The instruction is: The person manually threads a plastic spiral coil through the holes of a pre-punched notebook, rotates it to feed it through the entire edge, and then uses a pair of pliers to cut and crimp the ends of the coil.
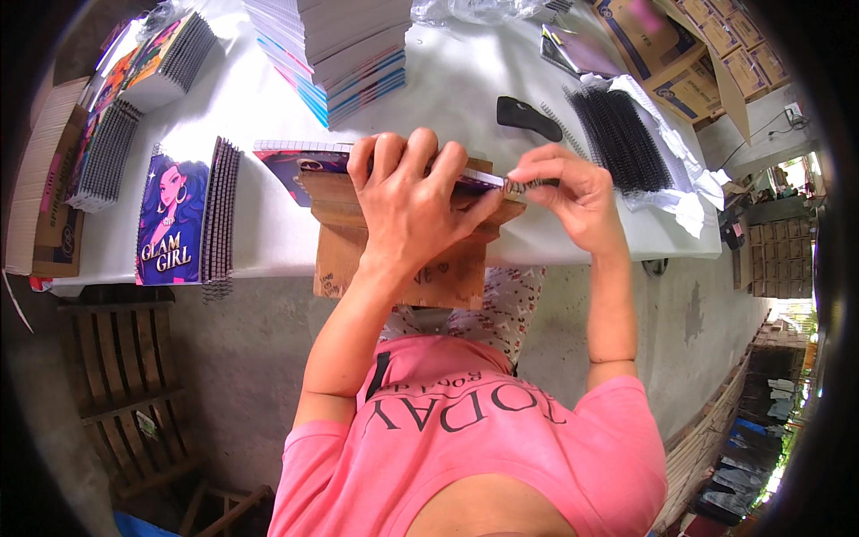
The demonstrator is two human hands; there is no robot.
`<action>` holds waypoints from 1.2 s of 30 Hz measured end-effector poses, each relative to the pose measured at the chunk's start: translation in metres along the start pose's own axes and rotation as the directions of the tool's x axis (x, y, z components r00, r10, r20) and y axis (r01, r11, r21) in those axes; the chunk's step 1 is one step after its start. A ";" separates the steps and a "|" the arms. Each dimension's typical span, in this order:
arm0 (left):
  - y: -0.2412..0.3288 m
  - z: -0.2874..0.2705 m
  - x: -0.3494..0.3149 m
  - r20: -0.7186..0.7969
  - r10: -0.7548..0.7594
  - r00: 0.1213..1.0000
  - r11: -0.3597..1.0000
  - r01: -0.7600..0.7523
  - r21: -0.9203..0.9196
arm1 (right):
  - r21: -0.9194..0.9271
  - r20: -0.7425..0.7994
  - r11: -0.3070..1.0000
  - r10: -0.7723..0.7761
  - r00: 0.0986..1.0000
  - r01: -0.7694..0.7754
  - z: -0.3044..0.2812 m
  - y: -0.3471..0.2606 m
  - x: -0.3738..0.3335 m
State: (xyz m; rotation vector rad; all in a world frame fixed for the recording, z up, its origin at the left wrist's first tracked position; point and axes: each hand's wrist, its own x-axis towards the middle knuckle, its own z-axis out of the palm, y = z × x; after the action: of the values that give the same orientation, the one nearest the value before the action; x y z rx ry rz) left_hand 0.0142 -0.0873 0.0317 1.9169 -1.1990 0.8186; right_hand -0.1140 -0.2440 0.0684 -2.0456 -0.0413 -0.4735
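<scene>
One white table (456,103) is spreading before me, a tall paper stack (356,58) rising beyond my left hand (407,197). A wooden stand (447,271) is sitting at the table's near edge, black coils (622,139) lying beyond my right hand (577,192). The notebook (288,172) is resting under my left palm, half-spread fingers holding and partly hiding it. Right fingertips are pinching a thin spiral (517,187) at its right end.

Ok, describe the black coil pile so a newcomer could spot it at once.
Start at the white table, right end. Beyond the right hand, the coil pile lies amid crumpled white paper. Its many packed, ridged spirals set it apart from the smooth black object to its left.
</scene>
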 end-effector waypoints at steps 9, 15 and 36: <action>-0.011 -0.019 -0.001 0.085 -0.043 0.995 0.999 0.043 0.003 | -0.400 0.011 0.914 0.076 0.997 -0.065 0.002 -0.036 0.010; -0.019 -0.022 -0.005 0.101 -0.078 0.992 0.991 0.088 -0.098 | 0.024 0.213 0.930 0.354 0.911 -0.367 -0.010 -0.026 0.016; -0.014 -0.037 -0.017 0.107 -0.067 0.992 0.967 0.091 -0.238 | 0.128 0.246 0.967 -0.247 0.937 0.221 -0.001 0.004 0.024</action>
State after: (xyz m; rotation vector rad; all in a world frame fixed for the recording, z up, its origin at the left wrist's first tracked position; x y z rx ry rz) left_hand 0.0157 -0.0441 0.0342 1.8075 -1.2116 0.5151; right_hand -0.0909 -0.2515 0.0739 -2.0024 -0.4634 -0.3370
